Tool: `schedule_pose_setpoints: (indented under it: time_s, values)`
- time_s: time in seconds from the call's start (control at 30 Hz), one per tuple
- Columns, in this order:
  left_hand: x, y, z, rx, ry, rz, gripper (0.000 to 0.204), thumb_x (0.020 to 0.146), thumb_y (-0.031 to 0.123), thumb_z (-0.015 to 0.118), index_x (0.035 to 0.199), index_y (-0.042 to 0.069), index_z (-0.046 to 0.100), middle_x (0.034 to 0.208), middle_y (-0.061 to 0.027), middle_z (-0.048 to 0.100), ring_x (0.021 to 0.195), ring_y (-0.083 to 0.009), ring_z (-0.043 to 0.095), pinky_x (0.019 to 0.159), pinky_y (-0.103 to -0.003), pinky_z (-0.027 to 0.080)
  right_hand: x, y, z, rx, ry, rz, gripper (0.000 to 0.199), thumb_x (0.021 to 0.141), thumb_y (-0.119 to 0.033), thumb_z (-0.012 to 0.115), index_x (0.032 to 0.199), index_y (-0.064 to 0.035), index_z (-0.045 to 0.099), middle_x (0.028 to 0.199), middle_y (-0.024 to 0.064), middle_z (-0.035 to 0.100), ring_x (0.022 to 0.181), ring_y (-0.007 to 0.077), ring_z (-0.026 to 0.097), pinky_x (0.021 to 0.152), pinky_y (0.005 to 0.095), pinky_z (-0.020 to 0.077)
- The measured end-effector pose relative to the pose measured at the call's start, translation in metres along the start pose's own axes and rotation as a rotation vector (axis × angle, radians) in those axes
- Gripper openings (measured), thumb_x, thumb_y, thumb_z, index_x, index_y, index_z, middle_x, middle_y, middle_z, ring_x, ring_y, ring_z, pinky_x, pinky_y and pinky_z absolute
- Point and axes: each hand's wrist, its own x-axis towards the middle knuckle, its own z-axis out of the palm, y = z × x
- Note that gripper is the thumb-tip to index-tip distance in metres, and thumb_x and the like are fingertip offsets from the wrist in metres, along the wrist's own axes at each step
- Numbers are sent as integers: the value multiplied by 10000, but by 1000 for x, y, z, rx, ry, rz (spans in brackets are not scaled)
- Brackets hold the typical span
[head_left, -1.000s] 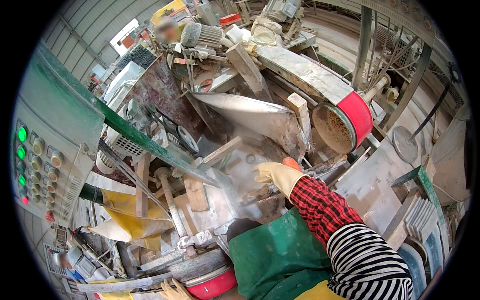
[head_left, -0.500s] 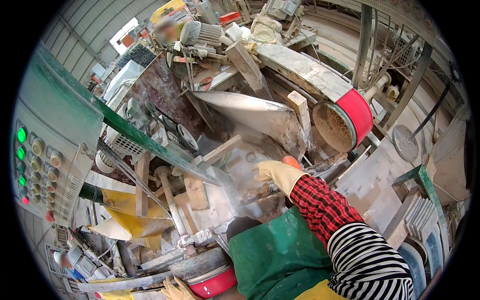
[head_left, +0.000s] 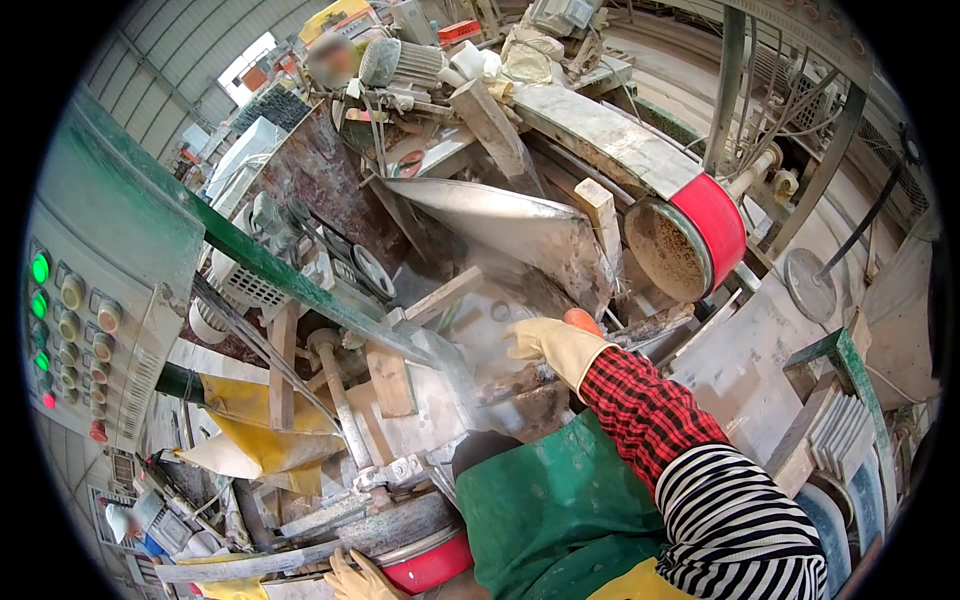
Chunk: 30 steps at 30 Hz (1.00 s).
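My right hand [head_left: 556, 350], in a cream rubber glove, reaches out over the dusty machine bed, its fingers pointing left and bent slightly down. Nothing shows in its fingers, though their undersides are hidden. Right behind its wrist is a rounded orange thing [head_left: 582, 320]; whether they touch I cannot tell. At the lower left my left hand [head_left: 360, 578], gloved alike, has its fingers apart, fingertips at the edge of a long grey strip [head_left: 250, 568]. Beside it curves a red-faced belt end [head_left: 432, 566]. A green apron [head_left: 560, 500] covers my front.
A control panel [head_left: 85, 330] with lit green buttons stands left, below a green beam [head_left: 270, 275]. Ahead are a bent pale sheet [head_left: 500, 222], wood blocks [head_left: 392, 380] and another red belt end [head_left: 712, 235]. Stacked slabs [head_left: 842, 435] stand right. People are visible farther off.
My left hand has shifted slightly up along the edge of the strip. My right hand stays almost where it was.
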Motion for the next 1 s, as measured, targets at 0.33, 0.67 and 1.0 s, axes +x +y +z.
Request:
schedule_pose_setpoints:
  time_s: [0.33,0.67,1.0]
  values:
    - [1,-5,19,-2,46,80,367,960,388,589,1248,176,668,1286,-169,599,1181,-350,530,961,-460,397,80,53,46,100,266,-100,585,876,-387,593,1433,-218,531,1399,131,583,1266,325,570,1056,440,457]
    - [-9,19,-4,-16,0,47,345,954,358,594,1237,178,673,1224,-146,630,1142,-340,544,953,-462,400,11,13,14,189,231,-34,608,847,-372,593,1432,-219,535,1370,143,603,1246,324,585,1043,421,466]
    - [-13,5,5,-50,61,205,504,971,487,545,1322,139,639,1298,-209,619,1200,-435,521,1065,-566,352,17,10,15,205,215,-70,596,850,-383,600,1426,-240,542,1376,132,601,1247,324,582,1050,425,461]
